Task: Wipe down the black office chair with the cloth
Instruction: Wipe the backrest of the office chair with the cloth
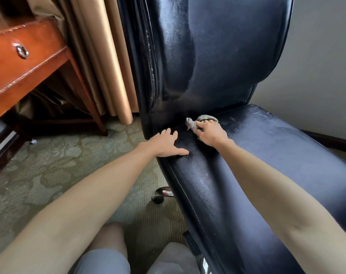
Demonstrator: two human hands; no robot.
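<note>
The left hand (164, 143) is lying flat, fingers spread, bracing the black office chair (237, 165) seat, while the right hand (211, 133) is clutching the bunched cloth (192, 123) against the rear crease.

The chair (217, 184) before me is black leather-like upholstery, smooth and glossy, with pale stitching along the seat edge, hazy dull smears toward three o'clock and cracked, flaking piping near twelve. The cloth (191, 123) my right hand (212, 135) grips looks grey-green, nubby, matt. At ten o'clock the desk (30, 64) is shiny varnished reddish wood with a metal ring pull (22, 51). The curtain (101, 56) at eleven is tan fabric with soft sheen; the carpet (49, 165) at eight is ribbed, matt.
</note>
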